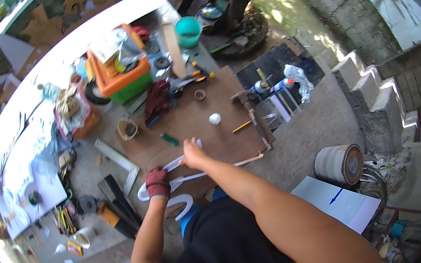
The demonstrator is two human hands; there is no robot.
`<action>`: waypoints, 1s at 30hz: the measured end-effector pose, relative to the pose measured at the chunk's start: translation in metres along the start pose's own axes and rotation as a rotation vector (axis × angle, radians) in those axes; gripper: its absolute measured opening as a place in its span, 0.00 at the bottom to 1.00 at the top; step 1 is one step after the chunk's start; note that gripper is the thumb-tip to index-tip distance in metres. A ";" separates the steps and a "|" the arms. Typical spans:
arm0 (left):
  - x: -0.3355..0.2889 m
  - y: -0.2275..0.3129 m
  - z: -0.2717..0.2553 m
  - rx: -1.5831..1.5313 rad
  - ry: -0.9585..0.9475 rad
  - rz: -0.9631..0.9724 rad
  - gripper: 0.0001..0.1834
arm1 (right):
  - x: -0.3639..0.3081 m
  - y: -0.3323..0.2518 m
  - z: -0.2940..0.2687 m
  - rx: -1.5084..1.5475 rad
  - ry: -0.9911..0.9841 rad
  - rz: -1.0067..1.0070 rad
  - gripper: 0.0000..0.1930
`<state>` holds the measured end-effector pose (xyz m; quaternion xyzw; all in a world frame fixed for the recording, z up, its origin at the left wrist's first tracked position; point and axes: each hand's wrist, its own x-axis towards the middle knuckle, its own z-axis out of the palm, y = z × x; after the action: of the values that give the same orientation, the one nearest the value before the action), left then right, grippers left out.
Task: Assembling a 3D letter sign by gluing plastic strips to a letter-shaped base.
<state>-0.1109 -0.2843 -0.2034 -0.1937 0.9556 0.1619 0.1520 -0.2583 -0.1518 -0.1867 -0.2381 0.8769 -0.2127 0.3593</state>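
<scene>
My left hand (158, 183), in a dark red knit glove, is closed on a flat white cut-out piece (142, 193) with curved, looping ends, at the table's near edge. Just beyond it to the right, my bare right hand (194, 154) is closed in a pinch over the piece's straight white strip. A small white bit (199, 143) pokes out past its fingers; what it belongs to is hidden. A green cylinder (169, 139) lies ahead of my hands. Farther off on the brown board (216, 96) are a round white thing (215, 118) and a yellow pencil (241, 127).
A metal square (118, 159) lies left of my hands. A hammer (243, 99) rests at the board's right edge. Beyond stand an orange-and-green bin (137, 82) and a teal bucket (187, 31). A large can (339, 163) stands at right.
</scene>
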 end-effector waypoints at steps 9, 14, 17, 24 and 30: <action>0.005 0.005 -0.009 0.034 -0.042 -0.001 0.14 | 0.008 0.001 -0.011 -0.031 -0.029 0.066 0.38; 0.001 0.004 -0.011 0.047 -0.063 0.000 0.14 | 0.005 -0.003 -0.011 -0.020 -0.044 0.083 0.36; 0.000 0.004 -0.011 0.051 -0.061 -0.001 0.13 | 0.004 -0.002 -0.009 -0.016 -0.038 0.084 0.34; 0.002 0.005 -0.011 0.051 -0.102 -0.007 0.14 | 0.005 0.002 -0.008 -0.032 -0.017 0.083 0.30; 0.003 0.006 -0.012 0.053 -0.086 -0.007 0.14 | 0.008 0.002 -0.009 -0.047 -0.022 0.085 0.32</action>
<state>-0.1183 -0.2847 -0.1921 -0.1857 0.9514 0.1444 0.1986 -0.2705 -0.1529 -0.1864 -0.2113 0.8870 -0.1738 0.3721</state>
